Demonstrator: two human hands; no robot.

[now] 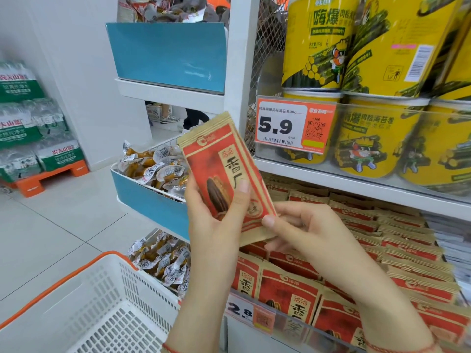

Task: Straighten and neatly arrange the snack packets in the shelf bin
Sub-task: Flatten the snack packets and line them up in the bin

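A red and tan snack packet (216, 159) with a sunflower seed picture is held upright in front of the shelf. My left hand (216, 220) grips its lower left side, thumb across the front. My right hand (300, 230) pinches its bottom right corner. Below and to the right, the shelf bin (293, 324) with a clear front lip holds several rows of the same packets (382, 248), some standing at the front, others lying flat in overlapping rows behind.
Yellow seaweed-roll tubs (377, 138) fill the shelf above, behind a 5.9 price tag (293, 124). Blue end bins (150, 197) with small wrapped snacks stand to the left. A white basket with an orange rim (102, 301) is at lower left. Bottled-water packs (28, 118) sit far left.
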